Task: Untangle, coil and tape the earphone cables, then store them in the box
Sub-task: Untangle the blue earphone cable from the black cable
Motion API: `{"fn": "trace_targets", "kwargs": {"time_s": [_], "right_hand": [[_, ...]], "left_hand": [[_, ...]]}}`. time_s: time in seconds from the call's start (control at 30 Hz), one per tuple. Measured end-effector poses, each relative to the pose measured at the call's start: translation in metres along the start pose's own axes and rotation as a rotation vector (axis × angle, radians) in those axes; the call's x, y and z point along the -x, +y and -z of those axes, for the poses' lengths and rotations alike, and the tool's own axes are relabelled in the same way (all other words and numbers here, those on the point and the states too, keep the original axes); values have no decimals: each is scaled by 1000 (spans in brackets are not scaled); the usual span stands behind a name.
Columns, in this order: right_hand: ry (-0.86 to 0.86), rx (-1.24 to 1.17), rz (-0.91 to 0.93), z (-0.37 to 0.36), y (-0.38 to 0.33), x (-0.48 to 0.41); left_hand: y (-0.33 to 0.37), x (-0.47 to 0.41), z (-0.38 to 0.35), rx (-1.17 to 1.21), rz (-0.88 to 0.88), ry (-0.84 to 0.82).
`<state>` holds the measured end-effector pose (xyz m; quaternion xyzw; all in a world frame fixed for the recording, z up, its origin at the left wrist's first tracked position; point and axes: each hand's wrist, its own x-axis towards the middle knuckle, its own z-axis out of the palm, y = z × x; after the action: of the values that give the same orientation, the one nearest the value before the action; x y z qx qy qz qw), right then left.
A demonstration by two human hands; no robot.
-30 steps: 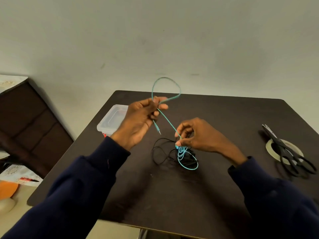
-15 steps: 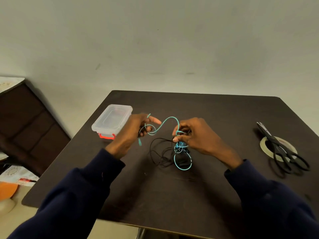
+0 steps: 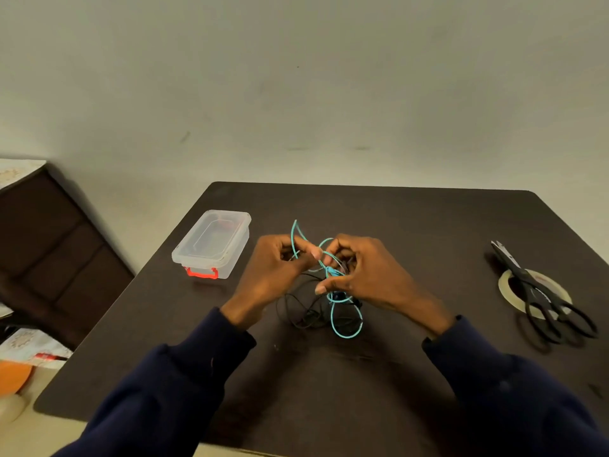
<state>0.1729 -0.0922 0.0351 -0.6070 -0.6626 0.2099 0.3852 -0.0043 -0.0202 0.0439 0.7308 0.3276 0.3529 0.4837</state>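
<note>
Knot hidden between left hand (image 3: pixel 273 275) and right hand (image 3: pixel 369 275), both pinching teal cable (image 3: pixel 346 334); loop hangs nearward, perhaps snagging black cable (image 3: pixel 290 311).

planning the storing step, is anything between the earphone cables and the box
Nothing lies on the table between the tangled cables and the box. But the box's clear lid looks shut, with its red clip down, so it blocks the way in.
</note>
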Motion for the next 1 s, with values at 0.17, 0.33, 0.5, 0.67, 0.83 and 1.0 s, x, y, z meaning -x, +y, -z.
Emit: {"fn": "trace_targets", "kwargs": {"time_s": [0.17,0.33,0.5,0.67,0.83,1.0], "right_hand": [[-57,-50,-14,6,2,2],[-156,-16,-43,11,7,3],[-159,-40,-1,19,14,7],[-102,-2,-1,19,29,11],[-56,-8,-71,23,43,17],[-16,163,-48,36,46,21]], "left_hand": [[-6,0,0,392,79,-5],[-10,-4,-2,657,250,-44],[-14,-7,-1,606,238,17],[-21,-7,14,197,97,68],[-18,-7,46,216,64,59],[-27,-3,77,184,106,70]]}}
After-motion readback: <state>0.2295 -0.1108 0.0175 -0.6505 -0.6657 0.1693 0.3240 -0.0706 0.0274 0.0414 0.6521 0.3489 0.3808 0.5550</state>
